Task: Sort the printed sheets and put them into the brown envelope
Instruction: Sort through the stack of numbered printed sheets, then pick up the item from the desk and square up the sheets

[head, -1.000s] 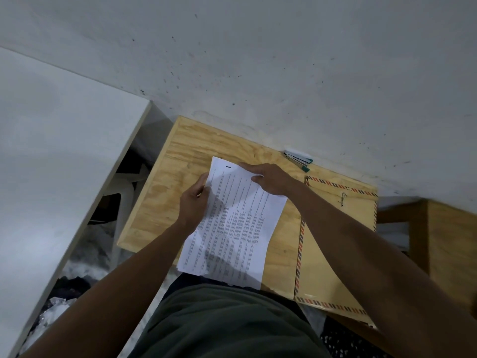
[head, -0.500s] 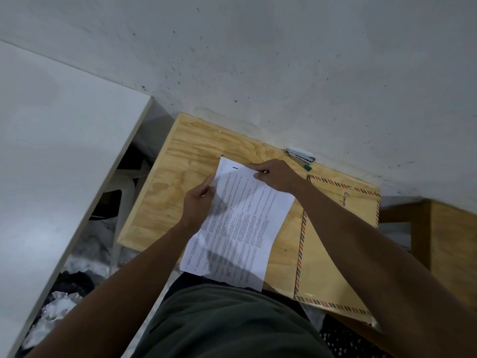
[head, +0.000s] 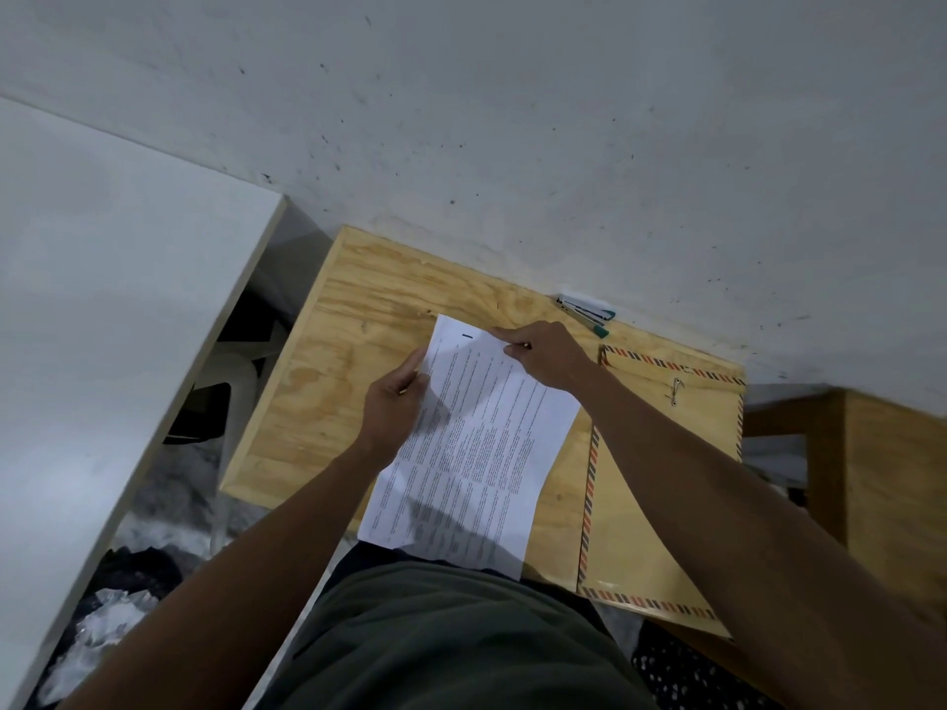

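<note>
- Head view: the printed sheets (head: 474,453) are held over the plywood table (head: 328,381), just left of the brown envelope (head: 651,504), much as in the earlier frames.
- The sheets' left edge is gripped by the left hand (head: 394,402), fingers curled around it as before.
- The top edge is pinched by the right hand (head: 551,356), which has shifted slightly toward the far corner.
- A stapler (head: 587,312) lies beyond the envelope, at the wall.

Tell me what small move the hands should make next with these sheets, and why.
Probably peel the top sheet off with the right hand. Its fingers already pinch the far edge of the sheets, while the left hand grips the left edge, so the stack is braced for separating. The envelope lies flat to the right under that forearm, not yet in use.
</note>
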